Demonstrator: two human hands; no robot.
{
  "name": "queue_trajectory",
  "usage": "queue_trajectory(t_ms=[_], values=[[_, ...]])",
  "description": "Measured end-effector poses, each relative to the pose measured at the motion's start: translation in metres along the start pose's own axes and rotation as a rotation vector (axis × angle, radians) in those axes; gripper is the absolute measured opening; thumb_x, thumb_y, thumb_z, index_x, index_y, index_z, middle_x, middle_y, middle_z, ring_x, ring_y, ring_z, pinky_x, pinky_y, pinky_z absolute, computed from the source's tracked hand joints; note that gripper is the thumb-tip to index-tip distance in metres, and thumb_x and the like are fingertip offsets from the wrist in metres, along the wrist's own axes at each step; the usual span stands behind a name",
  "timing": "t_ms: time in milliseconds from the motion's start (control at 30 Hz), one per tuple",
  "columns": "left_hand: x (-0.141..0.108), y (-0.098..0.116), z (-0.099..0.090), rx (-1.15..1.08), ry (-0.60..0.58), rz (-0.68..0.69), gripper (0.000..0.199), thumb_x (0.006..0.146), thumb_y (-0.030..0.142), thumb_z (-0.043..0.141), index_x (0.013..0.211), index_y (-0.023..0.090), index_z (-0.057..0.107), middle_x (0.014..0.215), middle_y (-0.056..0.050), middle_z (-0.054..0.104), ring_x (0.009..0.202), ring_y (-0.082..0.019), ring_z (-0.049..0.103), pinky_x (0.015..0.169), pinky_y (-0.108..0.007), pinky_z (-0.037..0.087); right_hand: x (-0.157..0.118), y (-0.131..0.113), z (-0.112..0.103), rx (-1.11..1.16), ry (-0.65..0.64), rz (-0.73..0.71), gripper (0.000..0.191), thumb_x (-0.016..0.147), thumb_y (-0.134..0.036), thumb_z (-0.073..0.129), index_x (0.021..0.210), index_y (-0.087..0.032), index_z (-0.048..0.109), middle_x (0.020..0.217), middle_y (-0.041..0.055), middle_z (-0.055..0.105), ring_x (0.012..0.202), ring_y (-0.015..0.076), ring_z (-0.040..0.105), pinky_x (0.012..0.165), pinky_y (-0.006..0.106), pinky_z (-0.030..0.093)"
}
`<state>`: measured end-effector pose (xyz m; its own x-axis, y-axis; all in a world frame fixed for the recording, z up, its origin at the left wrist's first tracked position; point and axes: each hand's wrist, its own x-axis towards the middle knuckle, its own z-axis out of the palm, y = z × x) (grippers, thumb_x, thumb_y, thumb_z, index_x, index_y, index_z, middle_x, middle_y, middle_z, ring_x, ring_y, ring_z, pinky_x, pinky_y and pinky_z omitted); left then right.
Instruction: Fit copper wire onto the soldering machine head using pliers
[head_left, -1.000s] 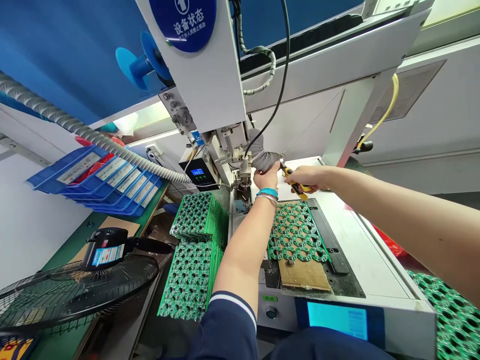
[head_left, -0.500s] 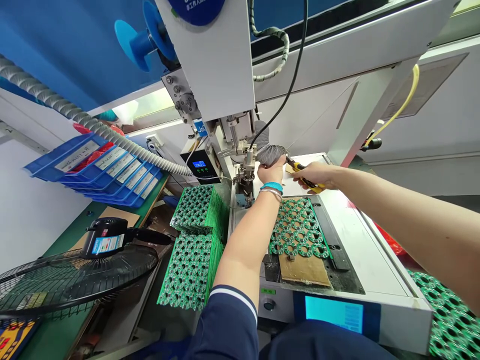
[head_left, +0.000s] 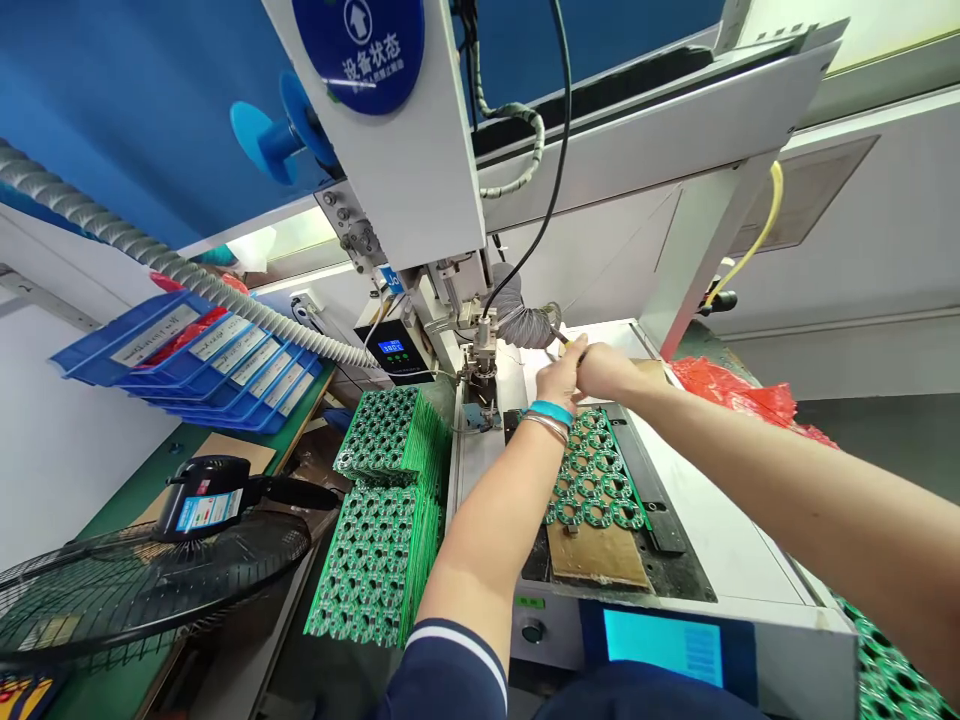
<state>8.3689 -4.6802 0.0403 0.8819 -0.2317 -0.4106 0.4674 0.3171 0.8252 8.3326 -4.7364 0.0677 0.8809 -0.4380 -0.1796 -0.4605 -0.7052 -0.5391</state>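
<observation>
My right hand point(head_left: 606, 372) is closed round the pliers, whose yellow-and-black handles show in the earlier frame; now the fingers cover most of them. Pressed close beside it, my left hand point(head_left: 559, 380) has its fingers closed, and what they hold is hidden. A blue band and a bracelet circle that wrist. Just beyond both hands hangs the end of a grey ribbed hose point(head_left: 525, 318). Below them, a panel of round green circuit boards point(head_left: 592, 490) lies on the machine's fixture, partly covered by my left hand and wrist.
The machine's soldering head point(head_left: 484, 355) stands left of my hands. Tall stacks of green circuit panels point(head_left: 367, 560) are at its left, near a black fan point(head_left: 225, 560) and blue bins point(head_left: 217, 340). Red plastic point(head_left: 735, 390) lies at the right.
My right hand has moved left and turned, bringing the pliers against my left hand near the hose. My left hand has shifted slightly. The whole view has tilted a little upward.
</observation>
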Motion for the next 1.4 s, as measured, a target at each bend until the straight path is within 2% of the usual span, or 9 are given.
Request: queue_trajectory(t_ms=[67,167,300,467,667,833,967,1133,1400], values=[[-0.003,-0.006,0.005,-0.074,-0.162,-0.019,0.024,0.071,0.032,0.070,0.065,0.011,0.060,0.066,-0.006,0.061,0.086,-0.022,0.063,0.077,-0.033,0.052,-0.004,0.003,0.000,-0.033,0.055,-0.049,0.024,0.083,-0.016,0.046,0.105,-0.008,0.053,0.108,0.0213,0.057,0.106,0.0307,0.053,0.087,0.036,0.042],[-0.003,-0.009,0.012,-0.172,-0.203,0.039,0.023,0.080,0.025,0.057,0.062,0.011,0.058,0.064,-0.005,0.061,0.084,-0.019,0.064,0.081,-0.032,0.049,-0.009,0.010,-0.001,-0.072,0.109,-0.076,0.029,0.081,-0.022,0.050,0.107,-0.009,0.053,0.106,0.0198,0.058,0.105,0.0309,0.055,0.085,0.035,0.043],[-0.004,-0.009,0.014,-0.153,-0.186,0.078,0.029,0.085,0.028,0.050,0.062,0.012,0.058,0.061,-0.004,0.059,0.076,-0.017,0.064,0.078,-0.029,0.049,-0.011,0.023,-0.006,-0.074,0.041,-0.126,0.035,0.075,-0.032,0.055,0.105,-0.014,0.054,0.097,0.0141,0.062,0.098,0.0280,0.059,0.078,0.030,0.045],[-0.012,-0.011,0.008,-0.079,-0.111,0.114,0.031,0.090,0.028,0.040,0.071,0.012,0.059,0.063,-0.003,0.058,0.060,-0.011,0.058,0.061,-0.022,0.045,-0.010,0.033,-0.010,-0.066,-0.067,-0.242,0.045,0.063,-0.030,0.065,0.104,-0.016,0.053,0.095,0.0081,0.063,0.091,0.0238,0.060,0.073,0.027,0.045],[-0.024,-0.010,0.002,0.175,-0.012,0.072,0.015,0.078,0.010,0.051,0.064,0.013,0.053,0.049,0.003,0.047,0.043,-0.007,0.041,0.044,-0.019,0.031,-0.007,0.046,-0.010,-0.067,-0.121,-0.317,0.047,0.060,-0.034,0.067,0.100,-0.012,0.053,0.093,0.0106,0.062,0.085,0.0239,0.059,0.066,0.028,0.045],[-0.028,-0.002,-0.008,0.169,-0.053,0.013,0.010,0.069,0.003,0.052,0.069,0.013,0.053,0.054,0.001,0.054,0.038,-0.004,0.037,0.037,-0.017,0.020,0.018,0.050,-0.030,0.080,-0.327,-0.425,0.058,0.052,-0.048,0.074,0.098,-0.015,0.060,0.088,0.0076,0.065,0.080,0.0227,0.060,0.063,0.028,0.046],[-0.026,0.001,-0.019,0.171,-0.107,-0.021,0.012,0.068,0.003,0.049,0.071,0.012,0.055,0.056,-0.002,0.058,0.035,-0.003,0.034,0.034,-0.016,0.018,0.041,0.022,-0.044,0.278,-0.168,-0.306,0.044,0.075,-0.052,0.056,0.095,-0.014,0.064,0.086,0.0079,0.066,0.077,0.0184,0.059,0.063,0.026,0.044],[-0.021,0.001,-0.023,0.125,-0.164,-0.053,0.016,0.066,0.003,0.044,0.072,0.012,0.055,0.060,-0.004,0.063,0.034,-0.003,0.031,0.033,-0.015,0.017,0.054,-0.016,-0.034,0.231,0.013,-0.296,0.017,0.078,-0.025,0.054,0.068,-0.015,0.062,0.061,0.0028,0.059,0.056,0.0123,0.050,0.052,0.023,0.035],[-0.019,0.006,-0.019,0.062,-0.168,-0.112,0.019,0.062,0.002,0.041,0.070,0.012,0.055,0.062,-0.005,0.065,0.035,-0.003,0.030,0.033,-0.014,0.017,0.055,-0.003,-0.026,0.184,0.097,-0.373,0.017,0.079,-0.019,0.053,0.062,-0.016,0.057,0.065,0.0046,0.061,0.058,0.0127,0.050,0.055,0.024,0.035]])
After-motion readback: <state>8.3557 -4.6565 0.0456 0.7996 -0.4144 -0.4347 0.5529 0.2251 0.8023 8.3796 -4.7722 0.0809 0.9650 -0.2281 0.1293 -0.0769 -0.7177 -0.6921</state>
